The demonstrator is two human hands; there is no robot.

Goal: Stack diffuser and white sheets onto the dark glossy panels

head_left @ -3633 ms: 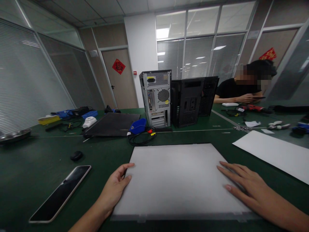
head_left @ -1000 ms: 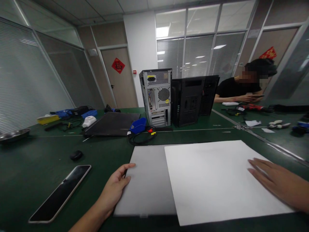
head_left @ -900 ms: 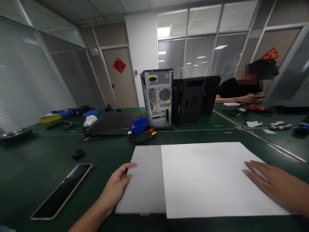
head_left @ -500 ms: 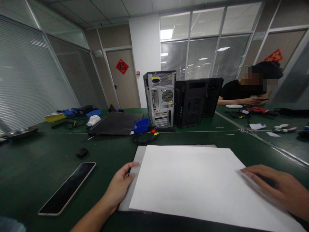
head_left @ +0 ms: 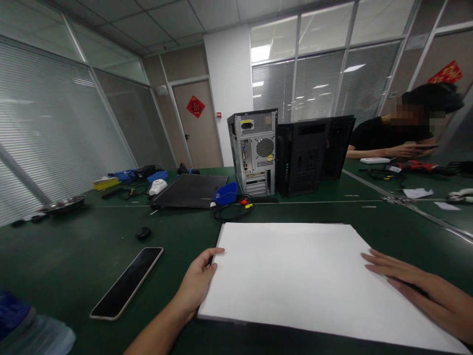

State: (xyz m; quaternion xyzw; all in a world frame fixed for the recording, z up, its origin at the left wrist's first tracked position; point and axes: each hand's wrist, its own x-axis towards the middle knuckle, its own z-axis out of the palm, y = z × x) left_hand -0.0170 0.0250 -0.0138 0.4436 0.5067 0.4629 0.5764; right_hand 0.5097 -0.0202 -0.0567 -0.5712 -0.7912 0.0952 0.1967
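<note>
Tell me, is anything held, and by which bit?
The left hand holds the left edge of the board under the white sheet; the right hand seems only to touch the sheet.

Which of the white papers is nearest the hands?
The large sheet between the left hand and right hand; the small scraps lie farther off, toward the right.

Everything is dimly lit, with white glare patches mirrored in the panes [head_left: 318, 84]. The sheet [head_left: 291, 271] is rendered brightest, almost uniformly white, while the surface [head_left: 177, 229] is left dark green. Shapes are stretched toward the edges, and the bottle [head_left: 33, 328] is blurred.
</note>
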